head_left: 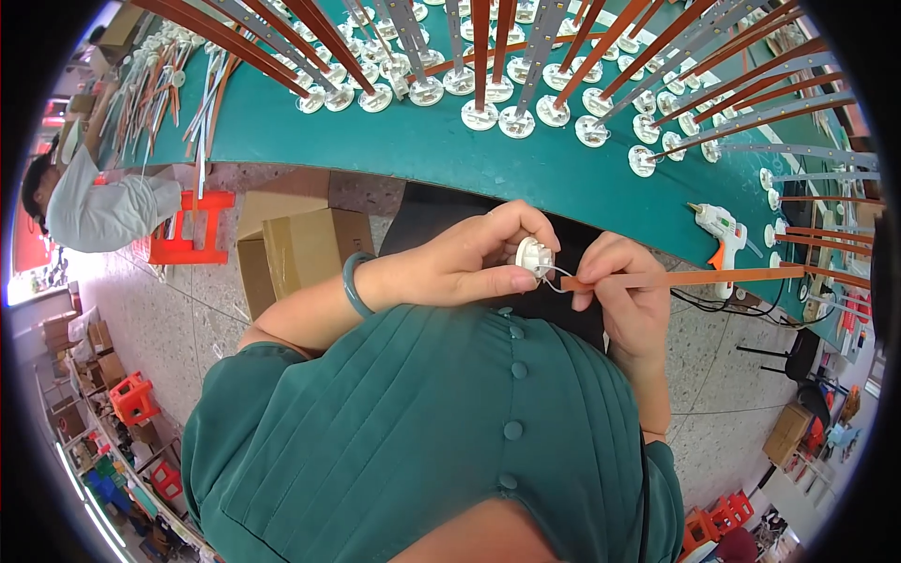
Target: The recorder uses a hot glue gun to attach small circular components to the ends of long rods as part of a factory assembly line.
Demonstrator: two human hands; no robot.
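Observation:
My left hand (469, 258) grips a round white plastic base (534, 255) between thumb and fingers, close in front of my body. A thin white wire (556, 280) loops from the base toward a flat orange-brown strip (694, 279). My right hand (624, 291) pinches that strip near its end, and the strip runs off to the right. Base and strip end are apart, a short gap between them. On the table's right side lies a white glue gun (721, 230) with an orange trigger.
Many upright brown and grey strips on round white bases (517, 122) stand across the green table (394, 141). Loose strips (150, 94) lie at the far left. Cardboard boxes (314, 249) are on the floor at left. A co-worker (103, 206) sits further left, beside a red stool (202, 235).

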